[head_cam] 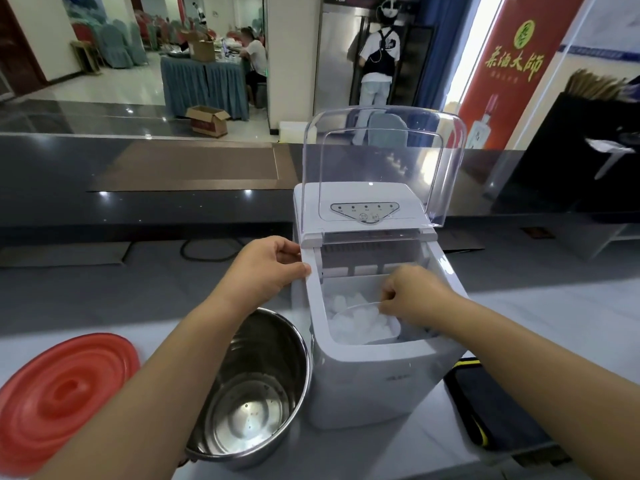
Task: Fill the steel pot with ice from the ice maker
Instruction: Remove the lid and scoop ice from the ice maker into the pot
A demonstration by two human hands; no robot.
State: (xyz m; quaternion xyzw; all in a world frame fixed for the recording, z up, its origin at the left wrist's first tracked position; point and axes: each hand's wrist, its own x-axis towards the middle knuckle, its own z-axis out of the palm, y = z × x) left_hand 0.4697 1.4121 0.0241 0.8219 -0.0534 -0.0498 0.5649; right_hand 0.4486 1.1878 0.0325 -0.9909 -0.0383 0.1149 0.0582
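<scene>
A white ice maker (367, 386) stands on the counter with its clear lid (381, 161) tipped up. Ice cubes (341, 303) lie in its inner basket. My right hand (412, 294) reaches into the basket and grips a clear scoop (367, 323) loaded with ice. My left hand (266, 268) holds the ice maker's upper left edge, fingers curled over the rim. The steel pot (256, 393) stands just left of the machine, under my left forearm, with a few small bits of ice or water drops on its bottom.
A red round lid (65, 393) lies at the front left of the counter. A black and yellow case (491, 407) sits right of the ice maker. A black cable (207, 251) runs behind. A raised dark ledge (173, 202) borders the back; people are beyond it.
</scene>
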